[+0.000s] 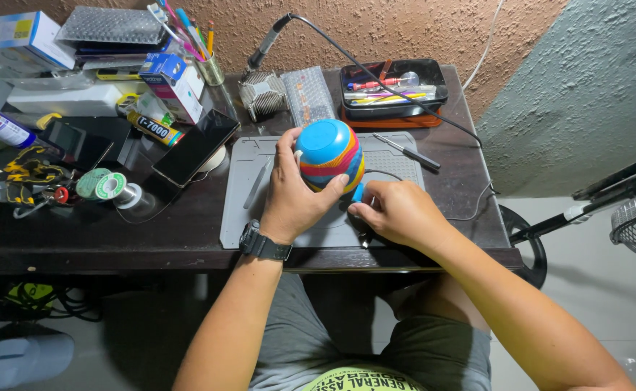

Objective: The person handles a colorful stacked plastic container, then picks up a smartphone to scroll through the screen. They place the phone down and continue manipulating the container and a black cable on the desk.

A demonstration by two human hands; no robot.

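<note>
Left hand: wrapped around the round striped plastic toy, holding it above the grey mat.
Right hand: closed, pinching a small blue part just below-right of the toy.

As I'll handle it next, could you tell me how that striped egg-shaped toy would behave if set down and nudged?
The striped egg-shaped toy looks rounded all over, so it would probably roll or wobble. Its glossy shell suggests slipperiness; the left hand wraps it broadly. It seems hard and likely hollow, hence fairly light.

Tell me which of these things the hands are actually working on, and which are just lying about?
In use:
striped ball, held by the left hand
blue part at the right hand
grey mat beneath

Lying about:
phone
solder spool
soldering iron
tool tray
screwdriver
glue tube
pen cup
</note>
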